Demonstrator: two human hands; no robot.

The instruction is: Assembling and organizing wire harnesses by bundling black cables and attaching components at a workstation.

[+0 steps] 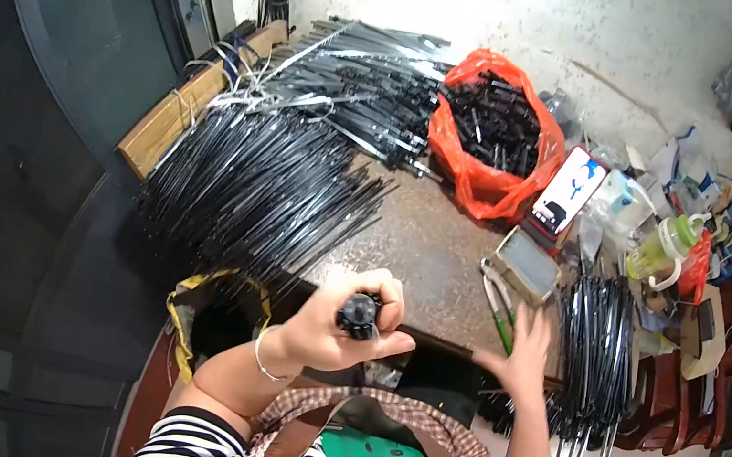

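Left hand (326,324) pinches a small black cap (359,315) while the right hand (522,350), fingers spread, gropes toward black rods (599,350) overhanging the table edge (425,335), which could slide off

Surface (422,238) runs ahead of the person. Far left on it: big rod pile (258,181), fanned toward the near edge. Behind that, second rod bundle (361,83) against the wall. Right of the bundle: bag of small parts (493,134). Phone (569,190) propped just right of the bag, small box (525,263) in front of it. Pliers (498,307) before the box. Smaller rod stack (597,354) at the right near edge. Bottle (663,249) behind that stack.
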